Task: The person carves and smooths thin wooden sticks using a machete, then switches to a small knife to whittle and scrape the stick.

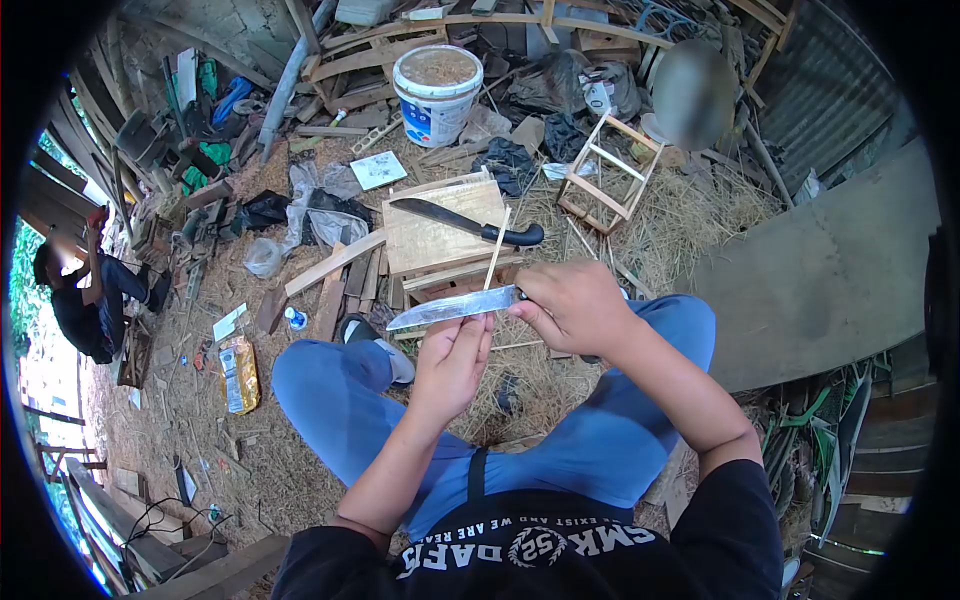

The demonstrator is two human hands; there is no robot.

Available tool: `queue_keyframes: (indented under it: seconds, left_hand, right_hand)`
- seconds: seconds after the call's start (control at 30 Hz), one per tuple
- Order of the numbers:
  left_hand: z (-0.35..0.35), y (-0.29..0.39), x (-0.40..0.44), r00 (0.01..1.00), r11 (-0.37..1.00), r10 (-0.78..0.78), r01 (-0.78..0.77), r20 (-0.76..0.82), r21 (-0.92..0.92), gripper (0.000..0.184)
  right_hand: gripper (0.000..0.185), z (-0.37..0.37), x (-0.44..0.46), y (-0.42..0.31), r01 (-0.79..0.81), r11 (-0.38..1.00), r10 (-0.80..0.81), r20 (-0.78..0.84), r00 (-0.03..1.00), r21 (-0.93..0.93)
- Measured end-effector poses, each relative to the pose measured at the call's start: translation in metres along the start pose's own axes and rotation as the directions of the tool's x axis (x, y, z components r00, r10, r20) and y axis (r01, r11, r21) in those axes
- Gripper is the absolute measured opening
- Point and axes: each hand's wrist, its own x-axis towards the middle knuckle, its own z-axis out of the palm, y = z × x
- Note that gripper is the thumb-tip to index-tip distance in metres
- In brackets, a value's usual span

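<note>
My right hand (575,305) is wrapped around the handle of a knife (445,309), its blade pointing left. Pinched in my left hand (455,365) is a thin bamboo stick (497,248), whose far end sticks out beyond the blade. The knife lies across the stick just above my left fingertips, and hides part of it. In front of my knees is a low wooden stool (420,245). A machete (440,215) with a black handle rests flat on the stool's top.
Behind the stool stands a white bucket (437,85) near a small wooden frame (612,175). A large board (820,280) lies at the right. Wood scraps, plastic bags and a yellow packet (238,375) litter the ground. Another person (85,290) sits at far left.
</note>
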Motion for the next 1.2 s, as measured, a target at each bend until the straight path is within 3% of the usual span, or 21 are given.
queue_keyframes:
  seconds: [0.17,0.23,0.3,0.37,0.4,0.47,0.5,0.6,0.7,0.83,0.97,1.03,1.1,1.13,1.2]
  left_hand:
    - [-0.004,-0.005,-0.001,1.0,0.999,0.021,-0.02,-0.009,0.04,0.023]
    - [-0.003,-0.004,-0.007,0.999,0.998,0.033,-0.033,-0.002,0.046,0.025]
    - [0.003,-0.001,-0.022,0.998,0.995,0.038,-0.042,0.041,0.089,0.026]
    - [0.004,-0.003,-0.032,0.999,0.992,-0.015,0.01,0.044,0.128,0.028]
    - [0.002,-0.006,-0.029,0.999,0.997,-0.055,0.055,0.0,0.055,0.028]
    - [-0.005,-0.008,-0.026,0.991,0.99,-0.114,0.107,-0.065,-0.095,0.026]
    - [-0.007,-0.005,-0.024,0.992,0.991,-0.111,0.105,-0.063,-0.088,0.026]
    - [-0.005,-0.001,-0.025,0.996,0.991,-0.068,0.06,-0.062,-0.118,0.025]
    - [-0.001,-0.003,-0.032,0.994,0.996,-0.061,0.055,-0.092,-0.072,0.026]
    - [0.004,-0.001,-0.041,0.994,1.0,0.001,0.002,-0.113,0.031,0.024]
    - [0.004,-0.001,-0.048,0.993,0.996,0.032,-0.022,-0.112,0.088,0.024]
    - [0.003,0.001,-0.055,0.992,0.991,0.07,-0.058,-0.1,0.122,0.025]
    - [0.006,0.001,-0.073,0.996,0.959,0.06,-0.038,-0.069,0.282,0.024]
    - [0.008,0.002,-0.081,0.998,0.982,0.044,-0.035,-0.046,0.187,0.022]
    - [0.001,0.001,-0.072,0.996,0.981,0.047,-0.032,-0.077,0.192,0.021]
  right_hand:
    - [0.028,0.0,0.001,0.002,0.042,0.993,-0.048,-0.055,0.997,-0.111]
    - [0.029,0.001,0.002,0.019,-0.126,0.984,0.108,-0.138,0.984,-0.125]
    - [0.03,-0.008,0.004,0.077,-0.566,0.804,0.484,-0.353,0.801,-0.182]
    - [0.031,-0.038,-0.001,0.095,-0.608,0.791,0.586,-0.369,0.722,0.068]
    - [0.031,-0.033,0.001,0.09,-0.598,0.798,0.58,-0.365,0.729,0.073]
    - [0.031,-0.01,-0.015,0.055,-0.395,0.909,0.416,-0.277,0.866,0.132]
    - [0.028,-0.006,-0.016,0.034,-0.389,0.906,0.411,-0.125,0.903,0.165]
    - [0.029,0.007,-0.017,-0.014,-0.178,0.978,0.181,-0.024,0.983,0.114]
    - [0.032,0.015,-0.017,-0.027,-0.05,0.994,0.052,-0.02,0.998,0.096]
    - [0.033,0.009,-0.02,-0.031,-0.006,0.999,0.004,0.034,0.999,0.035]
    - [0.034,0.007,-0.021,-0.033,0.003,1.0,-0.003,-0.011,1.0,0.016]
    - [0.034,-0.004,-0.019,-0.026,-0.121,0.985,0.117,-0.038,0.992,-0.12]
    - [0.033,-0.01,-0.014,0.031,-0.52,0.838,0.482,-0.223,0.847,-0.166]
    - [0.033,-0.013,-0.022,0.043,-0.526,0.834,0.488,-0.224,0.844,-0.166]
    - [0.032,-0.023,-0.024,0.063,-0.595,0.798,0.597,-0.251,0.762,0.092]
